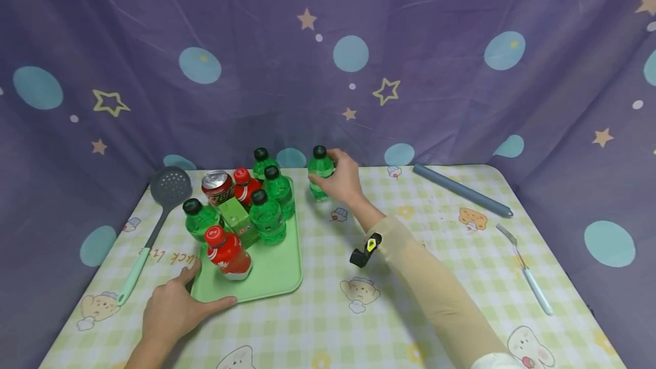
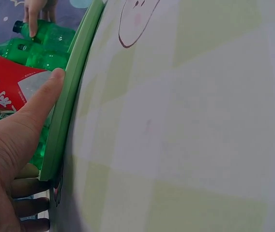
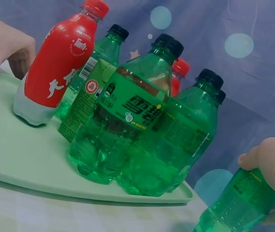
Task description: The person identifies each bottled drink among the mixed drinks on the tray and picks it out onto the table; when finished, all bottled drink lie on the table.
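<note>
My right hand grips a green soda bottle with a black cap, beyond the right edge of the light green tray. In the right wrist view that bottle stands apart from the tray, with my thumb across its side. At the tray's near left corner, my left hand holds the rim, its thumb along the front edge. On the tray stand several green bottles, a red bottle with a white base, another red bottle, a green carton and a dark red can.
A slotted skimmer with a mint handle lies left of the tray. To the right are a grey-blue rod and a fork with a pale handle. A checked cloth covers the table, and a purple curtain hangs behind.
</note>
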Available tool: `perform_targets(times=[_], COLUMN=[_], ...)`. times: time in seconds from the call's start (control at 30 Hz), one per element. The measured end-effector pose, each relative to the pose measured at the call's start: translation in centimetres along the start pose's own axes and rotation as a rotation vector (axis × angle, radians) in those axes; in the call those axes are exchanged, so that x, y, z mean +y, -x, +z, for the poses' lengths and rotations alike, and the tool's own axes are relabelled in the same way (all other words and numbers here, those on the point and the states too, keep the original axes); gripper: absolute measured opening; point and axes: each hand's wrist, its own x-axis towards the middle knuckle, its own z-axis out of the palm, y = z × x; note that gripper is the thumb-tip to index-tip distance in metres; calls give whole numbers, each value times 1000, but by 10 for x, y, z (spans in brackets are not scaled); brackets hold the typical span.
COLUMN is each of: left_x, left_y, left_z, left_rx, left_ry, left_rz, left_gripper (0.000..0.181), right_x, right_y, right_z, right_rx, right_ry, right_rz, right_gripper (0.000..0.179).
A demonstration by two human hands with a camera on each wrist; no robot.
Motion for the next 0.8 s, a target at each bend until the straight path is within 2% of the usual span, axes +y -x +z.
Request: perform_targets(times=[0.47,0.8], left_x=[-1,0], left_y=[0,1], left_z=[1,0], left_rx=[32,24], left_ry=[3,2], left_rz=[19,14], left_gripper=[137,137], right_x=[5,2], right_y=[1,-2], right_z=[3,-1], right_rx=[-7,-17], right_ry=[-16,-15], right_rz=[-1,-12], right_gripper=[60,63])
